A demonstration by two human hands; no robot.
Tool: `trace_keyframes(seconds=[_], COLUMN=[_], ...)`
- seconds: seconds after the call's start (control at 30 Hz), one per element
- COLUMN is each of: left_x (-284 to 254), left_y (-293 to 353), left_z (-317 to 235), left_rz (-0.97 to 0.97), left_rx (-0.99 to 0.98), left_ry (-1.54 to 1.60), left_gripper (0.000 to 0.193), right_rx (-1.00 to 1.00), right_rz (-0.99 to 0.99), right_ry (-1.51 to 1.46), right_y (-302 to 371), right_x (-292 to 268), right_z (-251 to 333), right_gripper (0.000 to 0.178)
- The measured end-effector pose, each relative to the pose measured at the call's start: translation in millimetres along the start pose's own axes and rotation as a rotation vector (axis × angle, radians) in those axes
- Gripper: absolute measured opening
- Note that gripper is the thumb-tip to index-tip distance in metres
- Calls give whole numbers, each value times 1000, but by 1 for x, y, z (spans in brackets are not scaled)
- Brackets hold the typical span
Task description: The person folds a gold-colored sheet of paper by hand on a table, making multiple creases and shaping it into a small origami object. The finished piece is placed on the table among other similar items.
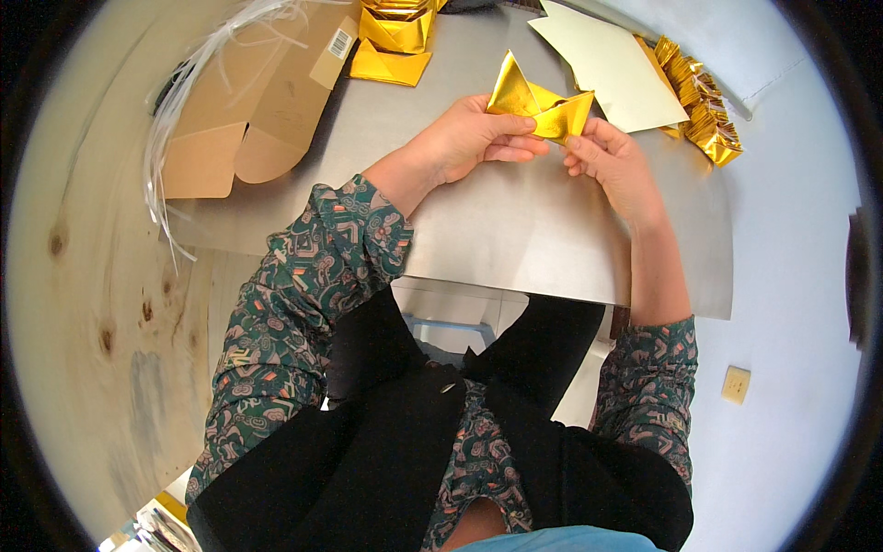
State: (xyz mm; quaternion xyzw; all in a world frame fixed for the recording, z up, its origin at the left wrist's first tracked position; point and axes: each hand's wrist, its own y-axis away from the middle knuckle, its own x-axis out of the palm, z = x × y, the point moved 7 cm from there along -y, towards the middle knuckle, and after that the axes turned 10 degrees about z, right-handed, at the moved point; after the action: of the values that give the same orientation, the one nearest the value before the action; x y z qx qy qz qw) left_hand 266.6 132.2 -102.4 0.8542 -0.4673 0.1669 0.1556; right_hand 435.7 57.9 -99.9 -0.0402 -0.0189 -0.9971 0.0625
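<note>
A shiny gold folded paper ingot (538, 103) with two raised points is held above the metal table top. My left hand (471, 138) is closed on its left side, thumb across the front and fingers beneath. At the lower right corner, my right hand (607, 158) pinches the gold paper between thumb and fingers. Beyond my left hand, folded gold paper pieces (391, 66) stand in a row at the table's far edge. Pale cream sheets (612, 69) lie beyond my right hand.
An opened brown cardboard box (276, 101) lies at the left, with white plastic strips (175, 120) hanging over its side. More folded gold papers (704, 106) are packed in a row at the far right, near the white wall (791, 202). The metal table (515, 235) has a near edge before my lap.
</note>
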Motion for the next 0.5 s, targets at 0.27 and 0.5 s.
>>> trace_keyframes(seconds=[0.27, 0.5], left_x=[1, 0], left_y=[-1, -1], left_z=[3, 3], left_rz=[-28, -38], left_rx=[-25, -6], left_ry=[13, 27], left_gripper=[32, 31], right_rx=[26, 13], right_rz=[86, 65], right_ry=[17, -5], right_y=[-1, -2], right_x=[-4, -2], right_z=[-3, -5], right_gripper=[15, 13])
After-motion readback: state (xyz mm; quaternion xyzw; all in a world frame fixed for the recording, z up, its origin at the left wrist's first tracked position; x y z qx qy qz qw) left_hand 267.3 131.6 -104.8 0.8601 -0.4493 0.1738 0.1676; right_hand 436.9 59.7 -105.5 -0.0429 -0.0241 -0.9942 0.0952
